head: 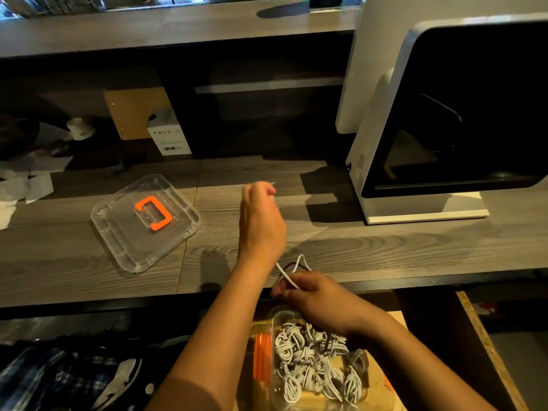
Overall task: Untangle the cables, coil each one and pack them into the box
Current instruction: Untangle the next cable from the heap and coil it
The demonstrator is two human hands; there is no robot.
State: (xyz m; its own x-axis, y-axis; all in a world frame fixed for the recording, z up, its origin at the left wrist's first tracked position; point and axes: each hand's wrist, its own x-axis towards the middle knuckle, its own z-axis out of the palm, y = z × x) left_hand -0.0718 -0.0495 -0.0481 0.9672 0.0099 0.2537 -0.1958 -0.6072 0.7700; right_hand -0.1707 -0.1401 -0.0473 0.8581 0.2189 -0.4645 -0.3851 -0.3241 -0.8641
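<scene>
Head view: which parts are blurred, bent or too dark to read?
In the head view, the left hand is motion-smeared at its fingers; the white machine leans, bent by the wide lens; hard shadows cross the desk; the shelf recess is too dark to read; the coiled cables are sharp.
</scene>
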